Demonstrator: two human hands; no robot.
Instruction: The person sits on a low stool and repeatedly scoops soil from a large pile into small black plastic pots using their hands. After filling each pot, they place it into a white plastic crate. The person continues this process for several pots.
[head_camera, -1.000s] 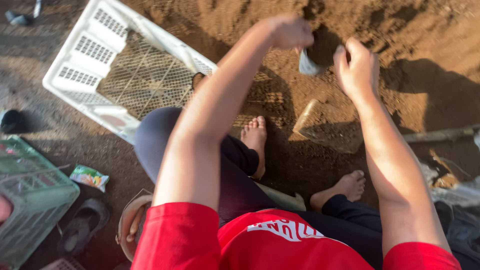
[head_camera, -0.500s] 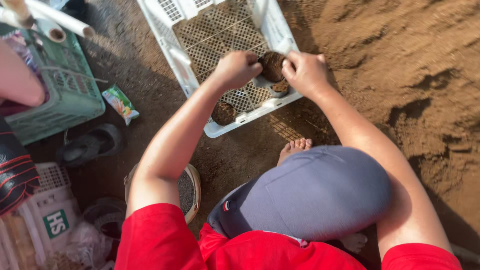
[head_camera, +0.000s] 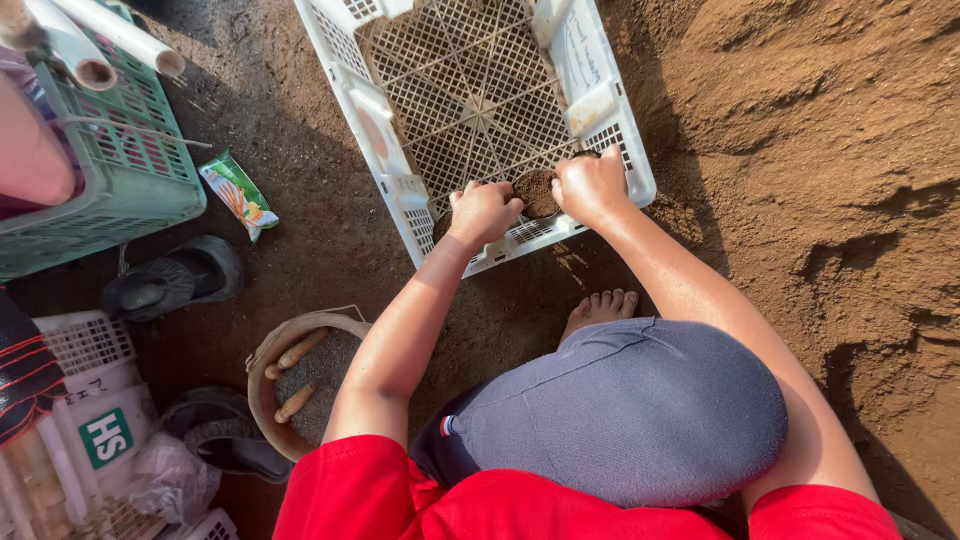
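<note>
A white plastic lattice crate (head_camera: 385, 150) lies on the dirt in front of me. In its near corner stands a small round pot filled with soil (head_camera: 537, 191). My left hand (head_camera: 484, 212) and my right hand (head_camera: 592, 187) close around that pot from either side, just inside the crate's near wall. My knee in grey-blue trousers (head_camera: 620, 410) and bare toes (head_camera: 606, 305) sit below the hands.
A mound of loose brown soil (head_camera: 830, 190) fills the right side. A green crate (head_camera: 130, 170) with white pipes (head_camera: 95, 45) stands at upper left, a snack packet (head_camera: 238, 193) and dark sandal (head_camera: 175, 280) beside it. A round sieve (head_camera: 300, 375) lies near my left elbow.
The view swung from the soil mound to the white crate. Both hands carried the filled pot over and lowered it into the crate's near corner.
</note>
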